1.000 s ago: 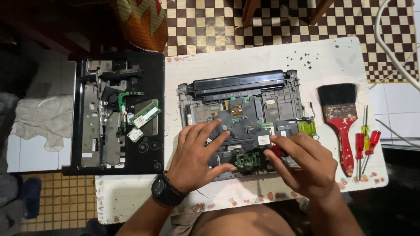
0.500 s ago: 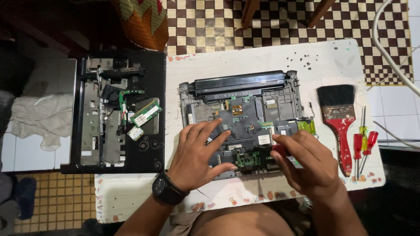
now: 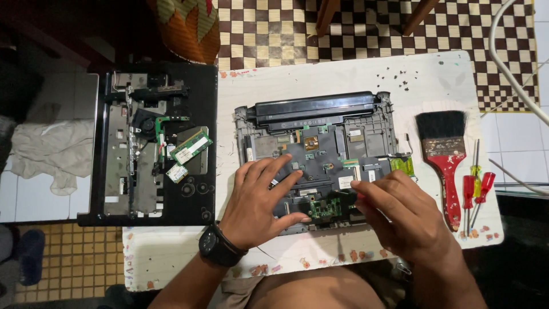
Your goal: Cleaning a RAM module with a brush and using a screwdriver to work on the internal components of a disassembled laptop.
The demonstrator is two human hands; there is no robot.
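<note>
An opened laptop base (image 3: pixel 320 143) lies on the white table, its grey frame, dark board and black battery bar (image 3: pixel 314 109) exposed. My left hand (image 3: pixel 260 200), with a black watch on the wrist, rests flat on the base's front left, fingers spread. My right hand (image 3: pixel 400 214) is curled at the base's front right, pinching a small red-handled screwdriver (image 3: pixel 355 197) whose tip points at a green circuit board (image 3: pixel 326 207). Most of the tool is hidden by the fingers.
A second black laptop shell (image 3: pixel 154 143) with loose green memory modules lies at the left. A red-handled paintbrush (image 3: pixel 443 154) and several small red screwdrivers (image 3: pixel 477 186) lie at the right. Tiny screws (image 3: pixel 400 77) dot the table's far side. A white cloth (image 3: pixel 46 149) sits far left.
My right hand has edged slightly left over the green board with the screwdriver. My left hand has stayed flat on the base.
</note>
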